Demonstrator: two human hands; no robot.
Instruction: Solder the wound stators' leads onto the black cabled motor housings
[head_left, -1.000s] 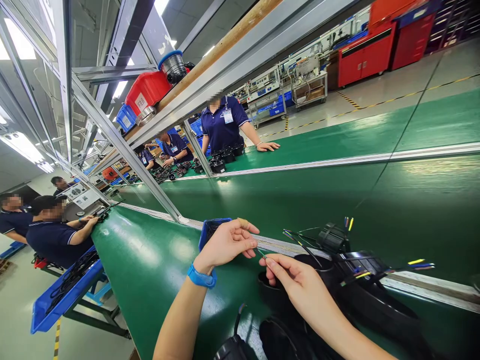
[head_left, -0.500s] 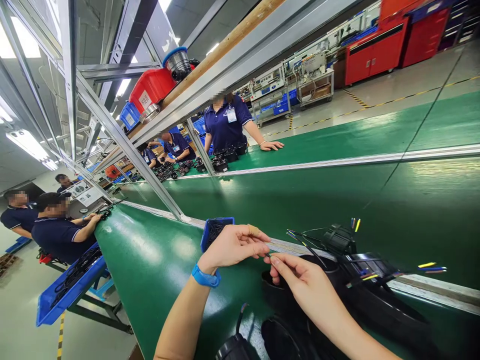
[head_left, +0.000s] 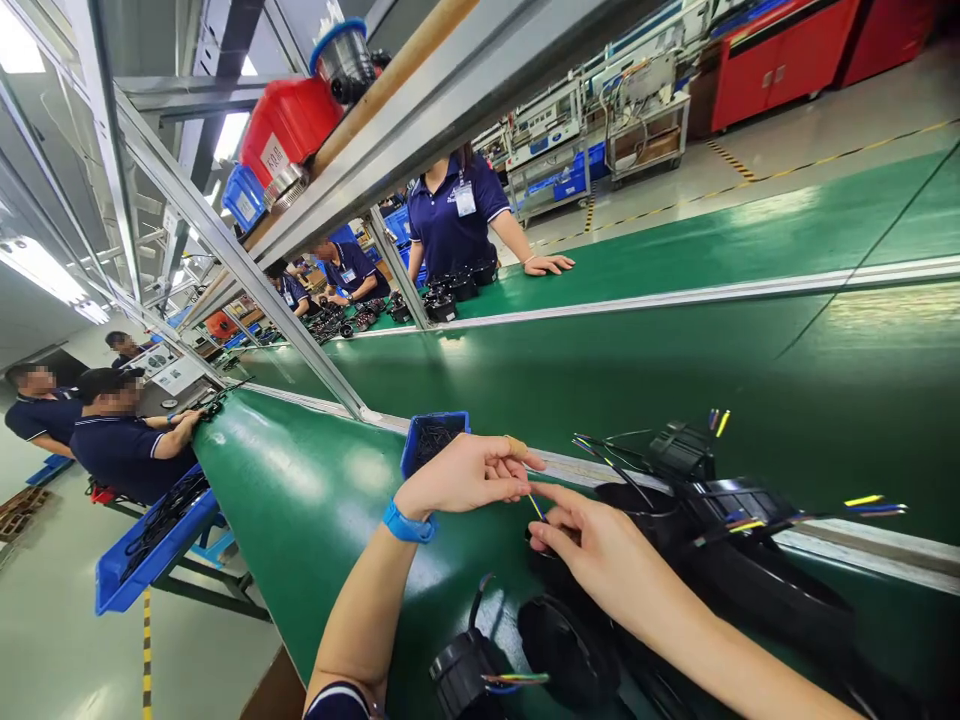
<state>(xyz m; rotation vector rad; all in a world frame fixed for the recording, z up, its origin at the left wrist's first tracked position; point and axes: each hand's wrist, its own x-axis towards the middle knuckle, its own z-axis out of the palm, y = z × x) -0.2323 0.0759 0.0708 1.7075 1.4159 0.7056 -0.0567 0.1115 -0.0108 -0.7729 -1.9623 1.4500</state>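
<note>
My left hand (head_left: 469,475), with a blue wristband, pinches the end of thin coloured wires (head_left: 535,506) above the green bench. My right hand (head_left: 592,545) meets it from the right, its fingers closed on the same wires. Below the hands lie black round motor parts (head_left: 559,650) with wire tails. Another black unit (head_left: 679,450) with blue and yellow wire ends sits just beyond, to the right.
A small blue bin (head_left: 433,438) stands behind my left hand. The green conveyor (head_left: 600,380) runs past. Co-workers (head_left: 457,215) stand across it; others sit at left (head_left: 112,440) beside a blue tray (head_left: 150,550). Red bins (head_left: 289,120) rest on the overhead shelf.
The view has tilted down, showing more black parts near me. My hands stay together on the wires, which now show between the fingers.
</note>
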